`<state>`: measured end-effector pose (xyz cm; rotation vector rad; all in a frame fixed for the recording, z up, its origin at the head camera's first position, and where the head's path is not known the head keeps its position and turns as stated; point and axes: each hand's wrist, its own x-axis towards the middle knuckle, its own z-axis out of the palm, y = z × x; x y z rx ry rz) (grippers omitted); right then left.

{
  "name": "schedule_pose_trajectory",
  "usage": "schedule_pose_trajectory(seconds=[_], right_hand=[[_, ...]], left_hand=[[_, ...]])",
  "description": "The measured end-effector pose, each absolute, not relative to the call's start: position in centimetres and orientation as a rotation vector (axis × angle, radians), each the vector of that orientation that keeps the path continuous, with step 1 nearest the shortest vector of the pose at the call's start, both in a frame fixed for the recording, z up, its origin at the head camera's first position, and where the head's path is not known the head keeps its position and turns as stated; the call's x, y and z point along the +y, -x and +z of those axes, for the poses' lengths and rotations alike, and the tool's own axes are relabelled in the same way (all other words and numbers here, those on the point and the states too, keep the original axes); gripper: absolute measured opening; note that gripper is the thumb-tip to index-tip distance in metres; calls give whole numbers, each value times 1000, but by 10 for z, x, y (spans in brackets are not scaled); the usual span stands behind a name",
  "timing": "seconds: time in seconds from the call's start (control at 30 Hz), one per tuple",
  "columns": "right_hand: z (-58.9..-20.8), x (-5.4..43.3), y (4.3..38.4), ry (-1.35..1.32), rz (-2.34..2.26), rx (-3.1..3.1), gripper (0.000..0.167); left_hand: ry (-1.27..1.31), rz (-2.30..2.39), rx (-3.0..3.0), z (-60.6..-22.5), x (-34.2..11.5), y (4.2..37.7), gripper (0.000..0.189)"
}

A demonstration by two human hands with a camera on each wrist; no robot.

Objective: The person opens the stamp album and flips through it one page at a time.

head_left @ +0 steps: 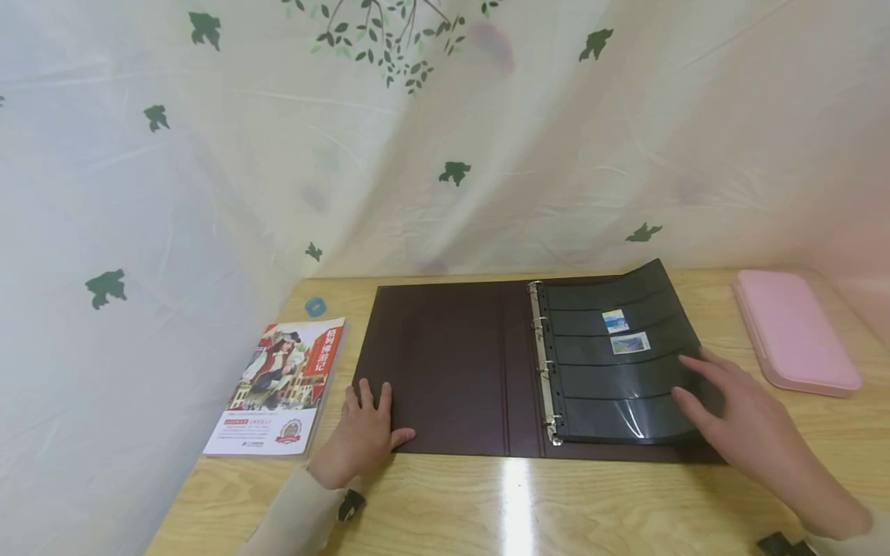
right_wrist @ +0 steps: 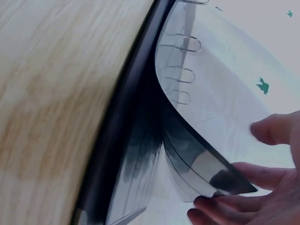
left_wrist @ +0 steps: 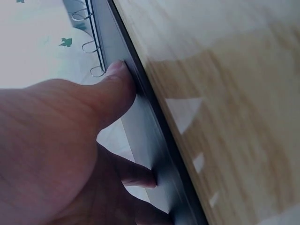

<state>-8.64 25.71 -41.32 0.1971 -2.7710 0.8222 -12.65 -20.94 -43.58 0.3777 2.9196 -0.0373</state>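
Observation:
A dark brown ring binder (head_left: 445, 363) lies open flat on the table. Metal rings (head_left: 543, 359) along its spine hold black stock pages (head_left: 605, 380) with clear strips. Two small stamps sit in the top page's strips, a blue-and-white one (head_left: 615, 321) and a greenish one (head_left: 630, 344). My left hand (head_left: 365, 432) rests with spread fingers on the bare left cover near its lower left corner. At the right edge, the fingers of my right hand (head_left: 751, 417) are under the raised top page; the right wrist view shows the thumb (right_wrist: 274, 129) apart from it.
Left of the binder lies a paperback book (head_left: 278, 386) with a colourful cover, and behind it a small blue ring-shaped roll (head_left: 316, 306). A pink case (head_left: 796, 332) is on the right. A pale curtain (head_left: 389, 193) with leaf and bird prints hangs behind the table.

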Motion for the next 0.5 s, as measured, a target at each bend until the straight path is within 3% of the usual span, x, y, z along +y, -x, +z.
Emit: schedule_pose_trajectory(seconds=[0.5], right_hand=[[-387,245,78,-482,1072,-2505,44]], left_hand=[[-370,-33,2929,-436,-209,126,83]])
